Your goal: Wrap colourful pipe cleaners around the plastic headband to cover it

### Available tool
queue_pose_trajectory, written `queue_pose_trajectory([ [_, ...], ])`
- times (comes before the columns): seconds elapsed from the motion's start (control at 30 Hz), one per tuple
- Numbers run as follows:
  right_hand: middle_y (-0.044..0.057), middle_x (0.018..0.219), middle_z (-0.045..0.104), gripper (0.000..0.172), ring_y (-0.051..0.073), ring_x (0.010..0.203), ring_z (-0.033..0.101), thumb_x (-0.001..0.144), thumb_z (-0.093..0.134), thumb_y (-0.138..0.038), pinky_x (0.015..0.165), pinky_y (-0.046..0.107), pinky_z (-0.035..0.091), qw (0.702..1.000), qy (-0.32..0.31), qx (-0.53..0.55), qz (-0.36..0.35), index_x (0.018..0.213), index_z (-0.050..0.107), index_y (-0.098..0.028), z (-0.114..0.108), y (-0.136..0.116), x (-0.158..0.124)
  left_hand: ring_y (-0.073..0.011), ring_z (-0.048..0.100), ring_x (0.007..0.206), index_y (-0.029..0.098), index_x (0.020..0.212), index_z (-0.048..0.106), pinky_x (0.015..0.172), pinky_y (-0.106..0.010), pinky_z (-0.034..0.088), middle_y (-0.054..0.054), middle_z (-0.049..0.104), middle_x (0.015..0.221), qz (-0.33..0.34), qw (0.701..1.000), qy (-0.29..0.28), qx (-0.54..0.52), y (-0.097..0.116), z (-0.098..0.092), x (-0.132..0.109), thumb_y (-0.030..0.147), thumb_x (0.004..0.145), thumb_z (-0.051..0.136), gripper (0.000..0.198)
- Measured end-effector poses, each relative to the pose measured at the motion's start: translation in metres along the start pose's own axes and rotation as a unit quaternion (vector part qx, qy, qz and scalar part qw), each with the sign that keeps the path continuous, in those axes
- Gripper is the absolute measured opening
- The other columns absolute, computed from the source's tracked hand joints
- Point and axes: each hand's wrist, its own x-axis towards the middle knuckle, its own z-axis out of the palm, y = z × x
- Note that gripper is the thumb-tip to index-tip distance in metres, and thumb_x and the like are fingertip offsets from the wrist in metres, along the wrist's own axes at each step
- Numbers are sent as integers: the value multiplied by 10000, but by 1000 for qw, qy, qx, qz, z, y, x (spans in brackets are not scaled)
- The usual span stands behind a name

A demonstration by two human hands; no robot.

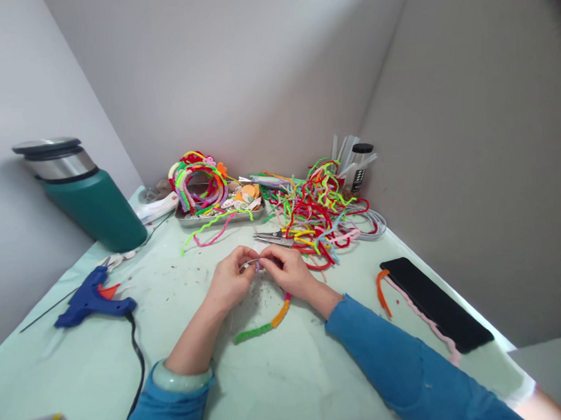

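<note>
My left hand (pixel 231 280) and my right hand (pixel 288 269) meet over the middle of the pale green table (pixel 295 390). Both pinch the same thin band (pixel 257 261), wrapped partly in fuzzy pipe cleaner. The wrapped part (pixel 265 321) trails down from my right hand in pink, orange and green sections and rests on the table. The fingers of both hands are closed around the bare, pale end between them.
A blue glue gun (pixel 93 301) with a black cord lies at left, beside a green flask (pixel 88 199). Behind sit a metal tray (pixel 220 213) of finished hoops, scissors (pixel 275 237), a tangle of coloured pipe cleaners (pixel 317 210), and a black phone (pixel 436 301) at right.
</note>
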Motion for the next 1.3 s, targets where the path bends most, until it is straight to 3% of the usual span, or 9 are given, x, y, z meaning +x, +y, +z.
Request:
queue_pose_trajectory([
  [0.5,3,726,595,123,114,653,518,831,466,-211,620,220,375,1000,2,8,2,832,585,-178,1,1,0,-149,609,790,219,828,563,694,-242,432,6,666,826,40,991,34,121,-6,-1,3,277,709,522,138],
  [1.3,4,699,580,149,110,635,500,837,437,-205,600,213,358,1000,0,-4,13,820,580,-169,-1,-4,0,-122,571,665,194,792,620,634,-210,405,10,659,719,17,995,35,91,-2,-3,1,339,759,462,217],
])
